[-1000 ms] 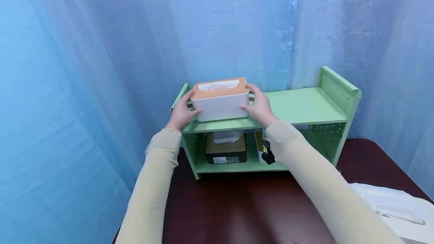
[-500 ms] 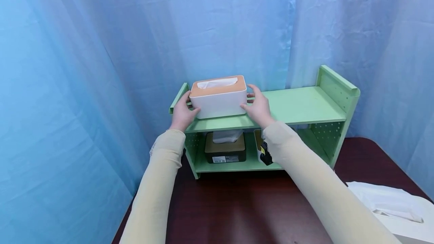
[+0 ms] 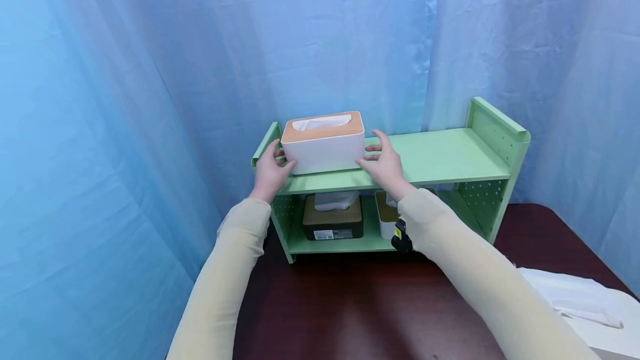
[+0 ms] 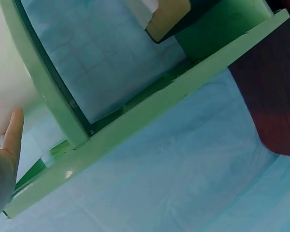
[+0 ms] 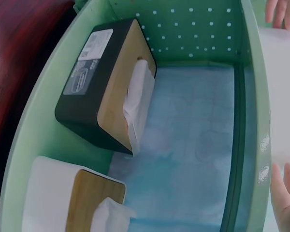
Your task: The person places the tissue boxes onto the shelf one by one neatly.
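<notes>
A white tissue box (image 3: 325,153) with a tan lid and a white tissue in its slot stands on the top board of a green shelf (image 3: 435,154), near its left end. My left hand (image 3: 270,175) is at the box's left side, its thumb by the lower front corner and its fingers between box and shelf end. On the right side, my right hand (image 3: 386,166) has its fingers spread and apart from the box. Its thumb tip is close to the lower right corner; whether it touches is unclear. Both hands (image 5: 286,195) also appear at the right wrist view's edge.
Below, the shelf holds a black tissue box (image 3: 332,221) with a wooden lid and a smaller white one (image 3: 386,218) partly behind my right arm. Another white tissue box (image 3: 595,315) is at the dark table's (image 3: 350,304) right. Blue curtains (image 3: 350,43) hang behind.
The white tissue box has shifted slightly back and settled on the top board. My right hand's fingers have come away from its side, and my left fingers have slid lower.
</notes>
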{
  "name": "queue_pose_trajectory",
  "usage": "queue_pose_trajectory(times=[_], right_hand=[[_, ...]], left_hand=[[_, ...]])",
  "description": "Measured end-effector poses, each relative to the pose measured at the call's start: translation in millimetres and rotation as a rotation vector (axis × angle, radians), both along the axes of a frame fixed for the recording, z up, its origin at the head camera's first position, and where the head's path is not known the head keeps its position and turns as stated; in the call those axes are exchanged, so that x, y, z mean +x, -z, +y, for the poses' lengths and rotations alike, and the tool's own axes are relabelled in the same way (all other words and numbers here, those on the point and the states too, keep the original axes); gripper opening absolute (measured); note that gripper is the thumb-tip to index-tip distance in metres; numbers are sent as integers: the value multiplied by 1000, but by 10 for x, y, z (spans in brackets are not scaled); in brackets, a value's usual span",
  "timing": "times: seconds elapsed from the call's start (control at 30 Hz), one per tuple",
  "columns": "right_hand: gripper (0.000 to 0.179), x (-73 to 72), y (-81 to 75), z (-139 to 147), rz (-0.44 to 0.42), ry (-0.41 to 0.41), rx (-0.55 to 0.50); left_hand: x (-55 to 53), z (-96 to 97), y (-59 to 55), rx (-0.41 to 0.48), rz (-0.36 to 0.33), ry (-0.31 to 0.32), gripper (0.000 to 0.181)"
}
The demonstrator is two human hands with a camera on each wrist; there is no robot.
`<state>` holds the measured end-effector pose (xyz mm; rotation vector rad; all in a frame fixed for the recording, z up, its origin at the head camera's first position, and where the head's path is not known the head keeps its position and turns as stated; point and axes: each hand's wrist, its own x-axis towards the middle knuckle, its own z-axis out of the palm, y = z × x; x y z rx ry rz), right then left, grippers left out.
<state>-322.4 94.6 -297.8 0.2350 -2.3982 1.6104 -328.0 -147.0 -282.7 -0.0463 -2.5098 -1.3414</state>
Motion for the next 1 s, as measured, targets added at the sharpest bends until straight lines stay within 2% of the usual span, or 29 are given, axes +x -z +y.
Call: queue_pose_trajectory(times=[0.23, 0.4, 0.53, 0.67, 0.8, 1.0], right_hand=[[73, 120, 151, 107, -18, -92, -3], [70, 190, 238, 153, -16, -143, 10], [68, 268, 369, 193, 8, -169, 60], [65, 389, 533, 235, 75, -197, 107], [64, 493, 666, 245, 114, -227, 130], [62, 585, 894, 287, 85, -242, 126]], left_hand=[[102, -74, 136, 22, -15, 61, 67], [154, -117, 233, 61, -22, 78, 62], [215, -136, 318, 121, 1, 89, 59], [282, -141, 422, 178, 22, 106, 57], [351, -140, 541, 193, 46, 115, 54], [459, -102, 692, 188, 95, 159, 50]])
